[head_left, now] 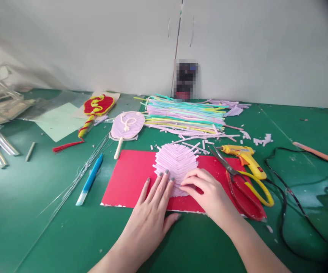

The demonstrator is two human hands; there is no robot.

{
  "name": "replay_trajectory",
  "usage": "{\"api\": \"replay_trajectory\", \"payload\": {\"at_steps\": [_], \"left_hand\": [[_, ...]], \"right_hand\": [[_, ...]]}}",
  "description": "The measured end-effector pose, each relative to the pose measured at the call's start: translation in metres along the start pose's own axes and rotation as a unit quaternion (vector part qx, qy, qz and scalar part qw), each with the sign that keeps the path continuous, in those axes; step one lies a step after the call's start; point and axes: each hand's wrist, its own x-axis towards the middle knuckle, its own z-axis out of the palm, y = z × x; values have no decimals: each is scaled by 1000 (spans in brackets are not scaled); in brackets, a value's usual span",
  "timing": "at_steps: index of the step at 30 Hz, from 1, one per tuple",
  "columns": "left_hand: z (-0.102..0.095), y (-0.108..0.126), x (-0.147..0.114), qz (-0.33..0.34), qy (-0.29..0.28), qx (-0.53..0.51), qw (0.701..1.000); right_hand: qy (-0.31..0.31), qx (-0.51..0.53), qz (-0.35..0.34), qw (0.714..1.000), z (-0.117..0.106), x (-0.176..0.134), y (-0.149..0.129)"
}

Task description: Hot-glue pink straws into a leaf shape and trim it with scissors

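A round panel [177, 159] of lilac pipe cleaners, laid in a V pattern with uneven ends, lies on a red board [130, 170]. My left hand [155, 201] rests flat with fingers stretched, its fingertips on the panel's lower left. At the lower right of the panel, my right hand [205, 191] pinches thumb and forefinger together on a lilac pipe cleaner; its tip is mostly hidden by the fingers. Scissors [232, 172] with red and yellow handles lie open just right of that hand, partly over the board.
Behind lie a bundle of pastel pipe cleaners [185, 113], a lilac fan [128, 125] and a red fan [100, 105]. A yellow glue gun [245, 156] with a black cable [285, 189] is at right. Left are a blue pen-shaped tool [91, 178] and thin wires [78, 180].
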Motion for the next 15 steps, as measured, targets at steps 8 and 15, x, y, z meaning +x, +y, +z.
{"api": "replay_trajectory", "payload": {"at_steps": [8, 15], "left_hand": [[1, 0, 2, -1, 5, -11, 1000], [-3, 0, 3, 4, 3, 2, 1000]], "right_hand": [[17, 0, 2, 1000, -2, 1, 2], [16, -1, 4, 1000, -1, 2, 3]]}}
